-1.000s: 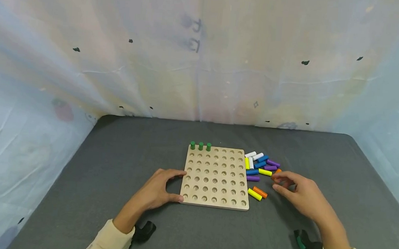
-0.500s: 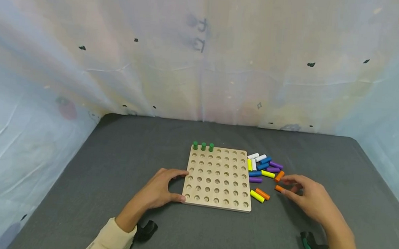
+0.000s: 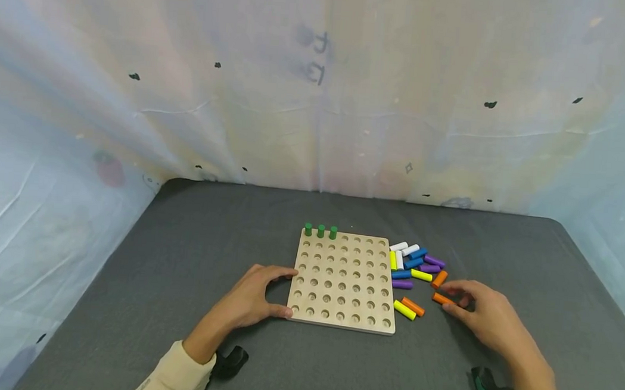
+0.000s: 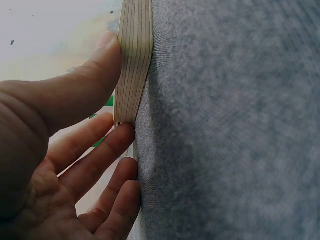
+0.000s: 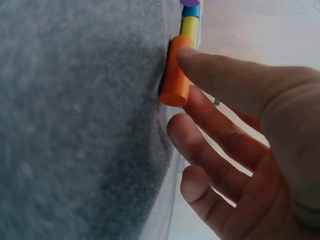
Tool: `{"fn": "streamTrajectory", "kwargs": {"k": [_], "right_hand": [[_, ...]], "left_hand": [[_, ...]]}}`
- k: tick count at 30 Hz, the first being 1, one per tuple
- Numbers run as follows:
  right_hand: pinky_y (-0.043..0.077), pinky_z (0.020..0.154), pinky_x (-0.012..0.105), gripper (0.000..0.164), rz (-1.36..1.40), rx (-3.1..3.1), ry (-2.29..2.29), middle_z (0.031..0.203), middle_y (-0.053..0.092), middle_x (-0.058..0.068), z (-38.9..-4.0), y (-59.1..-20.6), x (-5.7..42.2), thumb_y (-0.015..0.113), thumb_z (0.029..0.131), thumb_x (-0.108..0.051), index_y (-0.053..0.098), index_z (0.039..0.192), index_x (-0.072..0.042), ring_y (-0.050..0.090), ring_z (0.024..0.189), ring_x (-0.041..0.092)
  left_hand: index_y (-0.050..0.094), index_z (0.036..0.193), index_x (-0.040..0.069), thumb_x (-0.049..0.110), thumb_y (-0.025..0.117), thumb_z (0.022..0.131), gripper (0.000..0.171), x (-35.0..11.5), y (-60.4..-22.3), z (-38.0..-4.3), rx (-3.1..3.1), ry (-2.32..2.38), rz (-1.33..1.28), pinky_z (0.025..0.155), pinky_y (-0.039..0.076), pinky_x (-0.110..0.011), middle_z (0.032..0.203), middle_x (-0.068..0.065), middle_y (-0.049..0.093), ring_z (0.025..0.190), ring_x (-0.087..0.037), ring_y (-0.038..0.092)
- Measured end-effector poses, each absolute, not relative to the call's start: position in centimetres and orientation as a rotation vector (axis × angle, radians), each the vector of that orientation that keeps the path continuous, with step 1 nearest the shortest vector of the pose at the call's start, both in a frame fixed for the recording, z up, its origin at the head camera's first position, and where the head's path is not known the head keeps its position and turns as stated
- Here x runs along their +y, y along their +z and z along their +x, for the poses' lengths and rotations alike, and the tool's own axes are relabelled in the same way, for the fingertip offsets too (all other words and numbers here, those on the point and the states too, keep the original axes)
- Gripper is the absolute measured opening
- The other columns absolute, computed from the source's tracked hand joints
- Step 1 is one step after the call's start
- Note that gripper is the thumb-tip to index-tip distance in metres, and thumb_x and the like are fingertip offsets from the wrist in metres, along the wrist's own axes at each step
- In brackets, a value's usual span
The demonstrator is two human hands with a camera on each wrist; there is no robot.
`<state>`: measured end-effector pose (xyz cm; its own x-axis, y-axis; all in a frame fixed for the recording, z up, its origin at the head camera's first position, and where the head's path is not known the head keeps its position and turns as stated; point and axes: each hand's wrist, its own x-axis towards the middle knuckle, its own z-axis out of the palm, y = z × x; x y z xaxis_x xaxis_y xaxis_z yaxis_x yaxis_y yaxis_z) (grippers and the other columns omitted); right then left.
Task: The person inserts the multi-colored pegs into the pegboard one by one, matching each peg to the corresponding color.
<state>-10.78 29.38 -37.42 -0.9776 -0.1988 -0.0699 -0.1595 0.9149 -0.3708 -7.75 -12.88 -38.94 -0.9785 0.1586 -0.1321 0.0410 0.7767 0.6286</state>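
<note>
A square wooden pegboard [image 3: 342, 280] with rows of round holes lies on the table. Three green pegs [image 3: 321, 231] stand in its far row, at the left end. My left hand [image 3: 247, 298] is at the board's left side, thumb near the front corner and forefinger further up; the left wrist view has the thumb [image 4: 107, 55] against the layered edge. To the right of the board, my right hand [image 3: 485, 313] has thumb and forefinger at an orange peg [image 5: 176, 75] lying on the table. Its other fingers are loosely bent.
Loose white, blue, purple [image 3: 402, 284] and yellow [image 3: 421, 275] pegs lie in a cluster against the board's right side. Another orange peg [image 3: 439, 279] lies just beyond my right fingers. An orange and a yellow peg [image 3: 404, 310] lie nearer the front. Pale cloth hangs behind the table.
My right hand has shifted slightly right and toward me, and the orange peg at its thumb now shows apart from the other orange peg. The left hand stays at the board.
</note>
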Motion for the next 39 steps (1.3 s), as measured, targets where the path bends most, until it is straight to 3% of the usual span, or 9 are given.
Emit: {"fn": "streamTrajectory", "kwargs": {"k": [24,39], "right_hand": [[0.044,0.067,0.032,0.027,-0.307,2.935,-0.569,0.098,0.068,0.001,-10.6,-38.6,29.2,0.078,0.086,-0.024,0.074,0.112,-0.016,0.056,0.081,0.012],[0.04,0.065,0.03,0.025,-0.281,2.93,-0.526,0.094,0.064,0.001,-10.8,-38.1,28.9,0.076,0.088,-0.027,0.074,0.11,-0.014,0.051,0.077,0.013]], "left_hand": [[0.062,0.133,0.035,0.029,0.092,0.067,0.072,-13.3,-39.1,-7.4,2.784,0.984,0.149,0.099,0.046,-0.048,0.132,0.005,0.063,0.12,-0.019,0.052],[0.061,0.134,0.033,0.029,0.092,0.068,0.073,-13.0,-39.2,-7.8,2.791,0.993,0.191,0.101,0.045,-0.049,0.136,0.004,0.062,0.122,-0.02,0.051]]}}
